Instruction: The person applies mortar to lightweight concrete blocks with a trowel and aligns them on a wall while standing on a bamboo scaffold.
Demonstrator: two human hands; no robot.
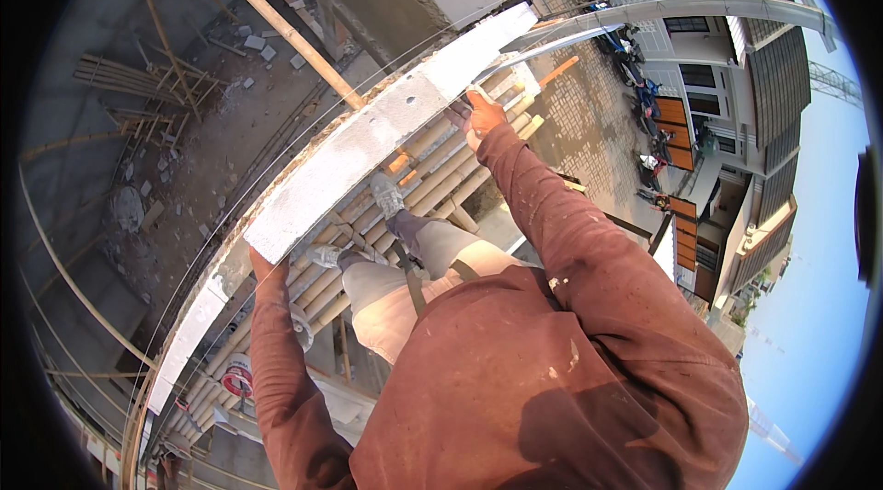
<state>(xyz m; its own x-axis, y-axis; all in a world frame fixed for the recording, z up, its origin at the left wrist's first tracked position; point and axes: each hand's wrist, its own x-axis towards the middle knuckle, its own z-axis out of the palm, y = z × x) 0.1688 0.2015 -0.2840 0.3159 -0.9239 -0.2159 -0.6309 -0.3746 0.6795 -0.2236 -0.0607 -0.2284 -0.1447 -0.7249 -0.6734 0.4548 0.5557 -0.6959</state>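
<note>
A long white lightweight concrete block (pixel 322 182) lies along the top of a narrow wall in front of me. My left hand (pixel 268 267) is at its lower left end, its fingers largely hidden by the block. Further along the near side, my right hand (pixel 480 115) grips the edge, thumb up and fingers against the block's side. A brighter white block (pixel 483 46) continues the row beyond my right hand. Rough grey mortar (pixel 232 262) shows on the wall beside the left end.
I stand on a bamboo platform (pixel 349 237). A string line (pixel 204 271) follows the wall, and a bamboo pole (pixel 285 28) meets its far side. A rubble-strewn floor (pixel 230 85) lies below. A red-and-white bucket (pixel 237 376) stands at lower left; parked motorbikes (pixel 648 113) line the paved yard.
</note>
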